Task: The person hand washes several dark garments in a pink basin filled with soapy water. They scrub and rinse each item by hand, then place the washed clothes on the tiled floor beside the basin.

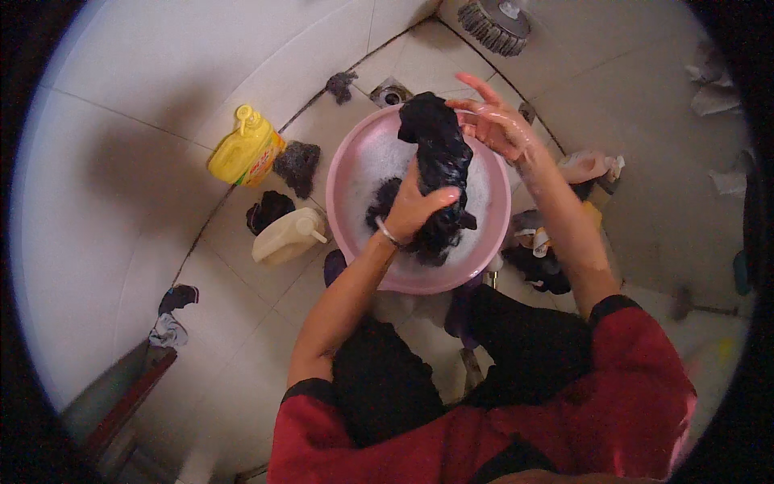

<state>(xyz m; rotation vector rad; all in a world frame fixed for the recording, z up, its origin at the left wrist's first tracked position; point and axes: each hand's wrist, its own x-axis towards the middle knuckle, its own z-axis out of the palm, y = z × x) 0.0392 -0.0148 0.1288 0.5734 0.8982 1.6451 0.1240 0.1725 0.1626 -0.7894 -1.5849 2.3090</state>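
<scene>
A pink basin (419,285) of sudsy water stands on the tiled floor between my knees. My left hand (416,209), with a bangle at the wrist, grips a wet black cloth (444,160) that is lifted over the basin. Its top end reaches the far rim and its lower part hangs to the suds. More dark cloth (384,199) lies in the water left of it. My right hand (493,126) is wet, its fingers spread at the right of the cloth's upper end; they hold nothing.
Left of the basin are a yellow detergent jug (247,148), a cream plastic jug (290,237) and dark cloths (296,168). A floor drain (390,95) lies beyond the basin. A round brush (494,27) is at the top. Dark cloth (544,269) and bottles sit at the right.
</scene>
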